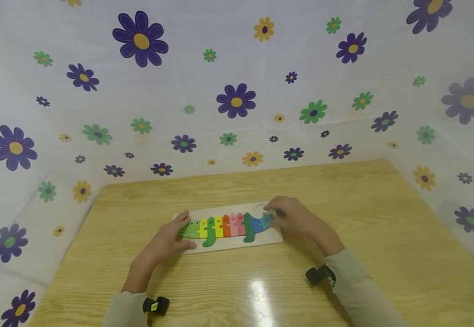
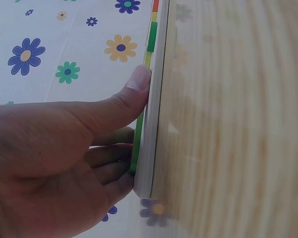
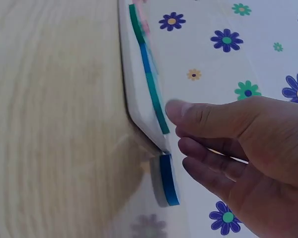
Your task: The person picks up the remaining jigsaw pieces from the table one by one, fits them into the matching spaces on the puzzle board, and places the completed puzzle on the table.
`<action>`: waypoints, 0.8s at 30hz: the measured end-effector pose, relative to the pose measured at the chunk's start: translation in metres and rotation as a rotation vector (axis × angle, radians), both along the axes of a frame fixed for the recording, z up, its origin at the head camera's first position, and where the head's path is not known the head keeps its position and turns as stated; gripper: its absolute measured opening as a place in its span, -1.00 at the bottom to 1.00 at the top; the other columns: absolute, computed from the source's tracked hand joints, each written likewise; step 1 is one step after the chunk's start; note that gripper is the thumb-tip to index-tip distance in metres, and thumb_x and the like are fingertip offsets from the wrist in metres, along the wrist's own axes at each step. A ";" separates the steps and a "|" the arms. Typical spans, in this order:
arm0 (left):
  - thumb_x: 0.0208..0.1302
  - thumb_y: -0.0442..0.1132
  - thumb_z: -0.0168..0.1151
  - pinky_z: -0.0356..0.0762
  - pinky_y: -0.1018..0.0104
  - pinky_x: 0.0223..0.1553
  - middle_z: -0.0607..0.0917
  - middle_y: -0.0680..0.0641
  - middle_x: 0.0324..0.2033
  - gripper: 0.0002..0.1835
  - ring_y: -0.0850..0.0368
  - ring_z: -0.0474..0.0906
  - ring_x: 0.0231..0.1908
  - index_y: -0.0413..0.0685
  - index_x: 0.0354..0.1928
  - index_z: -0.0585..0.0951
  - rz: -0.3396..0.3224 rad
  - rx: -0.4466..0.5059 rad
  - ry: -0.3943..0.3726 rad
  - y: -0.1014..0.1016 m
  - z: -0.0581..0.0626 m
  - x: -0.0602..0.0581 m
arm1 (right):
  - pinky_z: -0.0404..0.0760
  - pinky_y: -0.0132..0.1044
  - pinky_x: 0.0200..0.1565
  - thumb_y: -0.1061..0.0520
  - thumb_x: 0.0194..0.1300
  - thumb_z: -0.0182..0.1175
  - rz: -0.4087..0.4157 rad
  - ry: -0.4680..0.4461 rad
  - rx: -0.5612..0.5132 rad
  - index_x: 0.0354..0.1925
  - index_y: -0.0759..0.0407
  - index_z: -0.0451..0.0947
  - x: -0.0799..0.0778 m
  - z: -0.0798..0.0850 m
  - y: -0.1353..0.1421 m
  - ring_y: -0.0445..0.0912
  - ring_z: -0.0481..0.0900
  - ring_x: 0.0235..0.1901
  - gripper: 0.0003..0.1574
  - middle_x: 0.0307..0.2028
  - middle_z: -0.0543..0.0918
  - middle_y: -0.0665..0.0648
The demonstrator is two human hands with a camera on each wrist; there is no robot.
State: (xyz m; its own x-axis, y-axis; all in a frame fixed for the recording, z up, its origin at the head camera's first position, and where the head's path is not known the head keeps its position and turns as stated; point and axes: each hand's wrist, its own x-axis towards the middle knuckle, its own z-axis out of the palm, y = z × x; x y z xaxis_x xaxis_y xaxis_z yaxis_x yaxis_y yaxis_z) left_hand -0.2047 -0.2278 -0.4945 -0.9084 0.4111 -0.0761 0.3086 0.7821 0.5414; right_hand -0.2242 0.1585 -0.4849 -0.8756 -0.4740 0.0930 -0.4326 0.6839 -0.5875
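A wooden crocodile puzzle (image 1: 226,226) of coloured interlocking pieces lies on a pale board (image 1: 229,245). My left hand (image 1: 164,240) holds the board's left end, thumb at the near edge and fingers by the green head piece (image 1: 192,230). Over the tail end is my right hand (image 1: 298,221), its fingers loosely bent around the teal tail piece (image 3: 156,104). The thumb (image 3: 179,111) is close to that piece; whether it touches cannot be told. A loose blue piece (image 3: 169,179) sits just past the board's right end, below the right fingers.
The board lies on a wood-grain table (image 1: 323,190). White cloth (image 1: 180,81) printed with flowers surrounds the back and sides. Each wrist wears a black strapped device, one on the left (image 1: 156,305) and one on the right (image 1: 320,275).
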 end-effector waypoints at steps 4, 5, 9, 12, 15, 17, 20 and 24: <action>0.26 -0.17 0.48 0.07 -0.20 0.48 0.10 -0.33 0.56 -0.10 -0.32 0.01 0.54 -0.40 0.50 0.24 -0.001 0.002 0.002 0.000 0.000 0.000 | 0.60 0.07 0.21 0.34 0.32 0.32 -0.046 0.003 -0.007 0.12 0.25 0.68 0.000 0.006 0.008 0.11 0.61 0.14 -0.61 0.09 0.69 0.17; 0.26 -0.17 0.48 0.07 -0.20 0.48 0.10 -0.33 0.56 -0.10 -0.32 0.00 0.54 -0.40 0.50 0.24 0.000 0.004 0.001 0.000 0.000 0.001 | 0.62 0.07 0.19 0.34 0.32 0.33 -0.056 -0.001 -0.005 0.11 0.24 0.68 0.000 0.008 0.009 0.11 0.62 0.12 -0.61 0.08 0.69 0.17; 0.26 -0.16 0.48 0.06 -0.18 0.49 0.10 -0.31 0.56 -0.10 -0.30 0.00 0.54 -0.38 0.51 0.25 0.008 0.004 0.000 0.001 -0.001 0.001 | 0.66 0.05 0.12 0.35 0.29 0.34 -0.087 0.005 -0.006 0.08 0.26 0.68 -0.001 0.012 0.013 0.12 0.65 0.04 -0.63 0.04 0.70 0.19; 0.26 -0.14 0.48 0.05 -0.17 0.49 0.10 -0.29 0.57 -0.10 -0.28 -0.01 0.55 -0.36 0.51 0.25 0.013 0.003 -0.001 0.001 -0.001 0.001 | 0.67 0.06 0.08 0.36 0.30 0.33 -0.115 0.021 -0.005 0.05 0.28 0.68 -0.003 0.012 0.015 0.14 0.64 0.00 -0.67 0.01 0.69 0.21; 0.25 -0.14 0.49 0.06 -0.16 0.49 0.10 -0.29 0.57 -0.09 -0.28 0.00 0.55 -0.37 0.50 0.26 0.011 0.005 -0.001 0.000 -0.001 0.001 | 0.69 0.06 0.05 0.35 0.31 0.31 -0.152 0.038 -0.001 0.04 0.32 0.67 -0.004 0.011 0.018 0.16 0.64 0.00 -0.68 0.00 0.68 0.24; 0.25 -0.14 0.49 0.07 -0.16 0.49 0.10 -0.30 0.56 -0.10 -0.29 0.00 0.54 -0.38 0.50 0.26 0.007 0.009 0.001 -0.001 -0.002 0.001 | 0.69 0.07 0.03 0.34 0.33 0.31 -0.175 0.046 -0.012 0.05 0.35 0.66 -0.003 0.011 0.020 0.19 0.65 0.00 -0.68 0.01 0.67 0.27; 0.25 -0.14 0.49 0.08 -0.18 0.48 0.11 -0.33 0.55 -0.10 -0.31 0.01 0.54 -0.40 0.49 0.27 -0.005 0.014 0.010 -0.001 -0.002 0.001 | 0.71 0.07 0.01 0.30 0.35 0.31 -0.213 0.057 -0.019 0.07 0.38 0.63 -0.003 0.010 0.021 0.21 0.66 -0.01 -0.67 0.00 0.65 0.30; 0.25 -0.14 0.49 0.08 -0.17 0.48 0.11 -0.32 0.56 -0.10 -0.30 0.01 0.54 -0.39 0.49 0.26 -0.004 0.018 0.005 -0.001 -0.002 0.001 | 0.72 0.07 0.00 0.26 0.37 0.33 -0.241 0.056 -0.013 0.08 0.43 0.60 -0.002 0.008 0.022 0.24 0.66 -0.02 -0.63 0.01 0.61 0.37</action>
